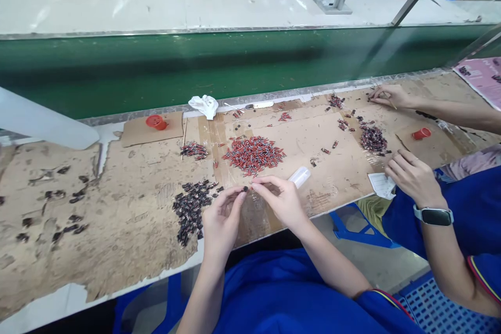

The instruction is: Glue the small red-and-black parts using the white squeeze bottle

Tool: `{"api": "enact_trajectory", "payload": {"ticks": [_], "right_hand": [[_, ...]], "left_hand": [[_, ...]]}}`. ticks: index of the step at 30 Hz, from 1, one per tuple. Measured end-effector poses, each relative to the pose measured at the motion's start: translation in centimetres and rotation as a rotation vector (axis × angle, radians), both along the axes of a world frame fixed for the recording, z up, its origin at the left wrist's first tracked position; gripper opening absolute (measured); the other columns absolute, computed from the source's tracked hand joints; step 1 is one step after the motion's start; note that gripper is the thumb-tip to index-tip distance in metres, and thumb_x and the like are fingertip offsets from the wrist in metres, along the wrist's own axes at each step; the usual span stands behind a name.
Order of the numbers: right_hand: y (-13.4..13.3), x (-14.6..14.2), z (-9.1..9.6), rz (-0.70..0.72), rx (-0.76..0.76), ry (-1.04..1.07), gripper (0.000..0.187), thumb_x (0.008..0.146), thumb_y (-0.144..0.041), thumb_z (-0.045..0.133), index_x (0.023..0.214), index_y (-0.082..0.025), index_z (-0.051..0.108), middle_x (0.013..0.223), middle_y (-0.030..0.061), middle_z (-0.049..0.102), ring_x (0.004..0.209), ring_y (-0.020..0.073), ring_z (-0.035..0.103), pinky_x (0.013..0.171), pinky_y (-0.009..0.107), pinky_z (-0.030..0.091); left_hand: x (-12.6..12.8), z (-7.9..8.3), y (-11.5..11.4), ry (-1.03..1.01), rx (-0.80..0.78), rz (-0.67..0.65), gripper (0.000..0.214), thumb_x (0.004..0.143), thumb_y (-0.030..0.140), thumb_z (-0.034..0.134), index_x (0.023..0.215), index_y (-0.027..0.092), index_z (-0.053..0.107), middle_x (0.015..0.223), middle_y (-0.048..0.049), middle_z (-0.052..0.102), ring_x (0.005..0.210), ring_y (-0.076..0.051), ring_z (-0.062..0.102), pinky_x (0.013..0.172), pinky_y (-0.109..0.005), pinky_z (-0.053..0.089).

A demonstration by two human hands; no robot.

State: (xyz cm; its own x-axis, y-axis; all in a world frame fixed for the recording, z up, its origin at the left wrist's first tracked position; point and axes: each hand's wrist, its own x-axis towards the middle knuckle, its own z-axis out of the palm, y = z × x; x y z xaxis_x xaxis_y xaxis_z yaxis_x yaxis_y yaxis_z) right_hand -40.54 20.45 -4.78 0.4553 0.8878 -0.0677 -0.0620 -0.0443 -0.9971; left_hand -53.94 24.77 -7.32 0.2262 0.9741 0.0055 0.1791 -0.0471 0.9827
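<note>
My left hand (224, 214) pinches a small black part (245, 189) between thumb and fingertips, above the front of the cardboard-covered bench. Close beside it, my right hand (279, 195) has thumb and forefinger pressed together; a tiny reddish piece seems to show at the tips, too small to name. Behind both hands lies a heap of small red-and-silver parts (254, 155). To the left of my left hand spreads a pile of black parts (191, 206). A smaller bunch of red-and-dark parts (194, 150) sits farther back. A clear plastic tube (299, 177) lies just beyond my right hand.
A red cup (156, 122) stands on a cardboard piece at back left, near a crumpled white tissue (204, 106). On the right, a co-worker's hands (410, 175) are beside another dark pile (373, 139) and a second red cup (421, 133). A green belt (188, 70) runs behind.
</note>
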Motion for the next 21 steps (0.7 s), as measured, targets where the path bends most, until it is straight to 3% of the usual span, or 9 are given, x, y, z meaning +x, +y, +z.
{"api": "enact_trajectory", "payload": {"ticks": [5,21], "right_hand": [[0.2,-0.6,-0.2,-0.022,-0.024,0.190,0.015,0.072,-0.033,0.075,0.078,-0.019,0.074,0.083,0.0037,0.077,0.078,0.0187,0.072,0.077,0.033,0.058],[-0.5,-1.6,0.2,-0.085,0.145,0.127,0.004,0.074,-0.026,0.077,0.076,-0.023,0.078,0.082,0.0044,0.076,0.082,0.0192,0.071,0.080,0.034,0.058]], "left_hand": [[-0.1,0.6,-0.3,0.044,0.034,-0.008,0.026,0.077,0.041,0.068,0.088,0.018,0.074,0.091,-0.0074,0.076,0.085,-0.020,0.072,0.087,-0.035,0.058],[0.1,2.9,-0.8,-0.106,-0.043,-0.022,0.019,0.071,0.034,0.074,0.082,0.018,0.076,0.084,-0.0060,0.076,0.080,-0.019,0.071,0.080,-0.032,0.059]]}}
